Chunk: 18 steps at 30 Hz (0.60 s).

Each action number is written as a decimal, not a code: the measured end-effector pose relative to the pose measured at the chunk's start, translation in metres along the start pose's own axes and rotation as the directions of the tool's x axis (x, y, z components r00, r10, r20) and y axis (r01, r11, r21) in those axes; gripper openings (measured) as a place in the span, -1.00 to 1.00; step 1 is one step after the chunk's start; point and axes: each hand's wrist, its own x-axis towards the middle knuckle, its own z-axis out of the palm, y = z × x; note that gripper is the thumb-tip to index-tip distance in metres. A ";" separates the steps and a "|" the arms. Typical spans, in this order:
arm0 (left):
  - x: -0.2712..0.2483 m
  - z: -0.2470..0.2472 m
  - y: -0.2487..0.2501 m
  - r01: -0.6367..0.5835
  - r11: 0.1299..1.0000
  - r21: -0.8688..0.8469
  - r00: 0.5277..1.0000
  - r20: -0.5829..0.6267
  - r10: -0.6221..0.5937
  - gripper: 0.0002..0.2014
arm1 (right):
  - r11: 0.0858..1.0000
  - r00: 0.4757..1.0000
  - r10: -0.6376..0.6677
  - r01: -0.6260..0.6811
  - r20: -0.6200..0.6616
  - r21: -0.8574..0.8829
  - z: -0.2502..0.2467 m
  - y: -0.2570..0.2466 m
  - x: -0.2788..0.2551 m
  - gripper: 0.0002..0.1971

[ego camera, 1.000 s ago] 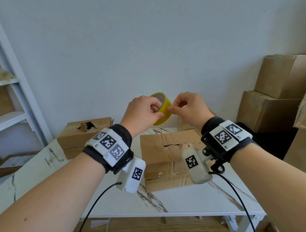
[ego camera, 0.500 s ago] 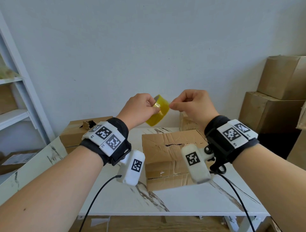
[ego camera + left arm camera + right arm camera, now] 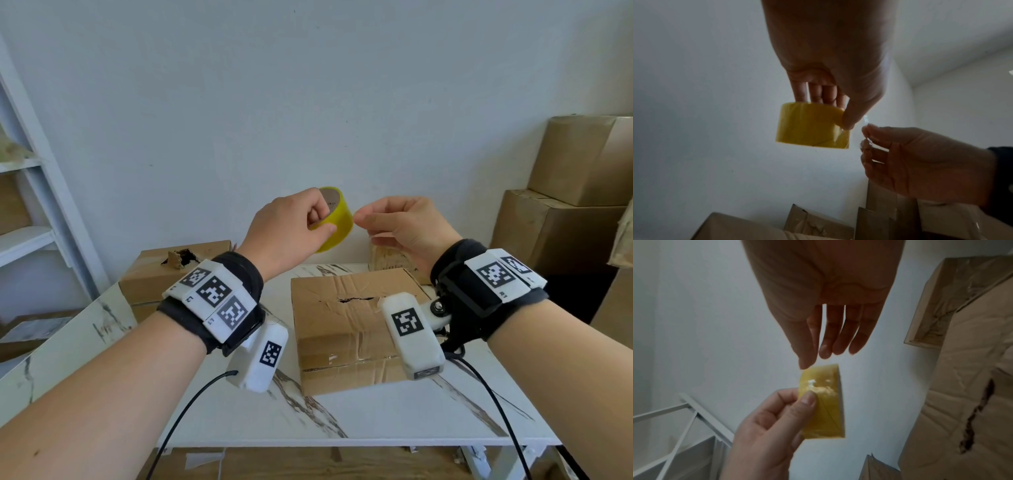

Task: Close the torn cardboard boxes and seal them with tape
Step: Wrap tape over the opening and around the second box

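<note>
My left hand [image 3: 320, 224] grips a yellow tape roll [image 3: 337, 219] in the air above the table, thumb on its outer face and fingers in the core. Just right of the roll, my right hand [image 3: 361, 217] pinches the clear tape end [image 3: 865, 121] between thumb and fingertips. A short peeled strip runs from it to the roll [image 3: 812, 128]. Below the hands a closed cardboard box [image 3: 342, 329] lies on the table with a dark tear [image 3: 354, 299] across its top. A second box [image 3: 161, 277] with a torn hole stands at the back left.
The white marble-pattern table [image 3: 359, 418] ends near me at its front edge. A small box [image 3: 387, 257] sits behind my right hand. Stacked cardboard boxes [image 3: 565, 219] stand at the right, and a white shelf unit [image 3: 41, 212] at the left.
The roll has turned in my left hand, its core now facing up and left. My right fingers have drawn a little away from the roll with the tape end.
</note>
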 end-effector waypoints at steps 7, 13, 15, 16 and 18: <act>0.000 -0.002 0.000 -0.085 0.977 0.194 0.996 -0.015 0.089 -0.87 | 0.997 0.996 -0.076 0.076 -0.051 0.011 0.004 0.002 0.002 -0.89; -0.003 0.002 -0.002 -0.183 0.885 0.428 0.980 0.007 0.199 -0.83 | 0.991 0.991 -0.133 0.132 -0.033 -0.008 0.004 0.002 0.000 -0.89; -0.002 0.002 -0.003 -0.195 0.873 0.448 0.978 0.018 0.209 -0.82 | 0.989 0.989 -0.147 0.146 -0.028 -0.038 0.004 0.002 0.000 -0.88; -0.002 0.003 -0.004 -0.209 0.861 0.464 0.973 0.013 0.229 -0.82 | 0.988 0.988 -0.150 0.149 -0.029 -0.045 0.004 0.002 0.000 -0.88; -0.004 0.003 -0.005 -0.265 0.823 0.502 0.949 -0.017 0.316 -0.75 | 0.988 0.988 -0.152 0.150 -0.031 -0.045 0.003 0.003 0.000 -0.87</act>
